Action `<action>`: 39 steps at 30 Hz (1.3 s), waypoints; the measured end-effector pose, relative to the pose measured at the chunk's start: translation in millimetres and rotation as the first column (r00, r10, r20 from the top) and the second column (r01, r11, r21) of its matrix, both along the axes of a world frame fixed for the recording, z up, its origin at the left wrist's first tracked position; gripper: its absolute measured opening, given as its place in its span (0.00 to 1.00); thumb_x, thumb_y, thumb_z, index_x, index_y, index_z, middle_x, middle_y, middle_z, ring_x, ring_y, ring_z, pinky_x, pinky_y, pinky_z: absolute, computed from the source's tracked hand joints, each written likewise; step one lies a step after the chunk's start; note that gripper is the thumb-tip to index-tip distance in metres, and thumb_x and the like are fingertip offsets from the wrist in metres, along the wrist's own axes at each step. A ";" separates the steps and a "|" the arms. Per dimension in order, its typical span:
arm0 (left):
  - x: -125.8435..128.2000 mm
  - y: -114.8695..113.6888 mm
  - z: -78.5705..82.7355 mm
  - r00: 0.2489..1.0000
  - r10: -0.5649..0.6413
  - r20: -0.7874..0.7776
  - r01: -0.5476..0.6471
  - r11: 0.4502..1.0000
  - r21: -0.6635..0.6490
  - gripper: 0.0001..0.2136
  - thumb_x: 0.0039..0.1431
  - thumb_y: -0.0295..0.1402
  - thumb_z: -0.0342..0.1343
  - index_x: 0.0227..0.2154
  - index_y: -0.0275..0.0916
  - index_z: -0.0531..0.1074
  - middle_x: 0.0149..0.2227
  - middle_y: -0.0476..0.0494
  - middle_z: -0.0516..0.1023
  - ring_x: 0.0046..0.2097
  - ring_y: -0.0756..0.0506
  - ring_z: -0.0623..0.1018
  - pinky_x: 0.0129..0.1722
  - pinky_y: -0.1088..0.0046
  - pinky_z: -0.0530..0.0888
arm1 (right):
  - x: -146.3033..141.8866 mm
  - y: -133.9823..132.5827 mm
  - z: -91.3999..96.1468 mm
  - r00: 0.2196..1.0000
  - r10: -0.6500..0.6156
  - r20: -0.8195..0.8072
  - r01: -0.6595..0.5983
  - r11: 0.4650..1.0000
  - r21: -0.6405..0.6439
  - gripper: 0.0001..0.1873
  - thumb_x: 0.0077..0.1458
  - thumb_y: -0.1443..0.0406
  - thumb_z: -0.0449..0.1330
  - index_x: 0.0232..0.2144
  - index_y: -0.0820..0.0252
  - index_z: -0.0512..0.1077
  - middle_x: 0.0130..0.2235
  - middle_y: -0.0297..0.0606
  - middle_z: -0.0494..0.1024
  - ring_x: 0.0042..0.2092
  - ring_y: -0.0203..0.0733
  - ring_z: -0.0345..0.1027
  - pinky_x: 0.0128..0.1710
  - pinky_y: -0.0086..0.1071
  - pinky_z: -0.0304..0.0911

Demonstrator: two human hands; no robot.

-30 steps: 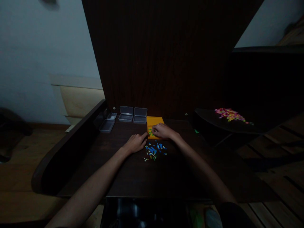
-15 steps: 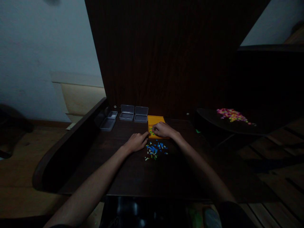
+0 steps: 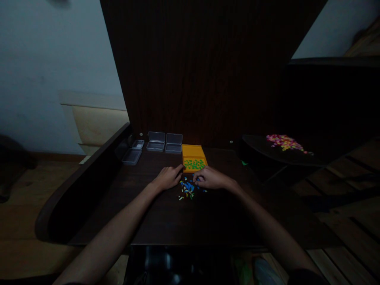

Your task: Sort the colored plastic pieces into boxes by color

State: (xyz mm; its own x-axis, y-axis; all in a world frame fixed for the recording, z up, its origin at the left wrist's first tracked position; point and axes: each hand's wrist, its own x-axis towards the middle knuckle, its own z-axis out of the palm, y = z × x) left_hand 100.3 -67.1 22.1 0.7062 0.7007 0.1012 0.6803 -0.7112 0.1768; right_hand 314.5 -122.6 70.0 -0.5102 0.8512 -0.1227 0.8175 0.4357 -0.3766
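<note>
A yellow box [image 3: 193, 151] stands on the dark table with its lid tipped back, and small green pieces [image 3: 194, 163] lie spread inside. My left hand [image 3: 168, 177] rests on the table, fingers bent, its thumb and forefinger closed at the box's front left corner. In front of the box is a loose pile of tiny blue, white, yellow and green pieces [image 3: 187, 187]. Over the right side of that pile, my right hand [image 3: 211, 178] has its fingers curled together at the tips. Whatever may be between those fingertips is too small to tell.
Behind my left hand stand clear plastic cases with raised lids, one [image 3: 156, 145] beside another [image 3: 173, 147]. A further clear case [image 3: 132, 156] lies near the raised left side panel [image 3: 86, 182]. Pink and yellow pieces [image 3: 286, 142] are heaped on a side shelf at right.
My right hand has come out of the yellow box, toward me, down to the loose pile. The green pieces in the box now show. My left hand stays at the box's corner.
</note>
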 end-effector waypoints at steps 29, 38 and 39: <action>-0.6 1.9 -2.2 1.000 0.013 0.012 -0.013 1.000 -0.011 0.17 0.65 0.38 0.42 0.55 0.44 0.61 0.41 0.41 0.79 0.43 0.40 0.80 0.43 0.66 0.73 | 0.0 -4.3 -19.5 1.000 0.011 -0.012 -0.011 1.000 -0.013 0.08 0.52 0.70 0.59 0.35 0.59 0.77 0.28 0.33 0.75 0.28 0.33 0.63 0.30 0.26 0.53; -0.9 1.4 -1.7 1.000 0.003 0.009 -0.003 1.000 0.000 0.17 0.66 0.38 0.41 0.55 0.44 0.61 0.40 0.41 0.79 0.43 0.40 0.80 0.42 0.66 0.73 | 2.8 -4.7 -18.8 1.000 -0.012 0.014 0.012 1.000 -0.009 0.09 0.51 0.68 0.60 0.36 0.59 0.76 0.27 0.31 0.74 0.27 0.32 0.62 0.29 0.26 0.52; -0.7 1.3 -1.6 1.000 0.005 0.008 -0.005 1.000 -0.001 0.17 0.66 0.38 0.41 0.55 0.44 0.61 0.40 0.41 0.79 0.43 0.40 0.80 0.42 0.66 0.73 | 2.6 -4.7 -18.6 1.000 -0.014 0.020 0.014 1.000 -0.011 0.09 0.51 0.69 0.59 0.36 0.59 0.76 0.27 0.31 0.74 0.27 0.32 0.62 0.29 0.26 0.51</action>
State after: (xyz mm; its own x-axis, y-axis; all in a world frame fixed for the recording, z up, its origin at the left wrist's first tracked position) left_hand 99.6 -65.7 20.6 0.7018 0.7046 0.1056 0.6827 -0.7074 0.1829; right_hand 317.1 -127.3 51.4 -0.4955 0.8569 -0.1419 0.8309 0.4201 -0.3649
